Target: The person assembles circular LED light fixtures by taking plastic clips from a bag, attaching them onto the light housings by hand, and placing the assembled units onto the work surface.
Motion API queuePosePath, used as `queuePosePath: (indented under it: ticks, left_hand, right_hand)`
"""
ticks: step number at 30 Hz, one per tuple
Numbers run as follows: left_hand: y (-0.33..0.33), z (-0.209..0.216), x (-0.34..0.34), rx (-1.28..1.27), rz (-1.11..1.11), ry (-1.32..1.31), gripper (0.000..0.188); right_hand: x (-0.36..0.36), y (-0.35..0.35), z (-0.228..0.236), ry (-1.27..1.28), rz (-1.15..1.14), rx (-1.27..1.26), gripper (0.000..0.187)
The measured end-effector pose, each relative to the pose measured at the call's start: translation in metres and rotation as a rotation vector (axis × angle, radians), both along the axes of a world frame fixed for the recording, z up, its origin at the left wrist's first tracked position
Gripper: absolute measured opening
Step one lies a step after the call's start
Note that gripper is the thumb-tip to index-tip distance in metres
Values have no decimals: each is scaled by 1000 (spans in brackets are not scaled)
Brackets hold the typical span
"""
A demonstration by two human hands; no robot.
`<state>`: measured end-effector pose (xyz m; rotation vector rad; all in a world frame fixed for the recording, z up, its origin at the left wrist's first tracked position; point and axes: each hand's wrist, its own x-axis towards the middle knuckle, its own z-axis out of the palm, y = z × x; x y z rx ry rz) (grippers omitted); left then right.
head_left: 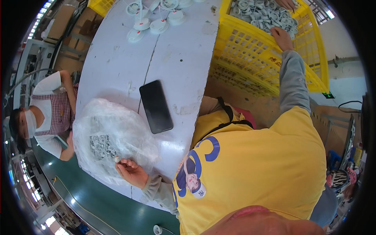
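My left hand (132,173) is closed in a pinch on a small whitish part (116,159), at the near edge of a clear plastic bag (129,135). Inside the open bag lie many small grey-white pieces (102,145). Out to the right, my right hand (282,38) reaches over the rim of a yellow plastic crate (250,37). Its curled fingertips touch a heap of white ring-shaped plastic parts with wires (260,13); what they grip, if anything, is hidden.
A black phone (156,106) lies on the white table (184,62). Several round white parts with red tips (159,26) are at its far end. Another person's hand (286,4) is at the crate; a masked person (53,113) sits across the table.
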<state>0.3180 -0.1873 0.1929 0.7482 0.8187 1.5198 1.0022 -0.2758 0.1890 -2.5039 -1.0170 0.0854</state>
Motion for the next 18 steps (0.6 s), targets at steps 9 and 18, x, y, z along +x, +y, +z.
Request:
queuePosePath:
  ticks: [9,18]
  left_hand:
    - [14,-3,11,-79,139,36,19]
    - [-3,-1,1,91,268,89,15]
  right_hand:
    - [-234,122,49,-4,749,585,11]
    - [-513,145,108,439,2082,549,17]
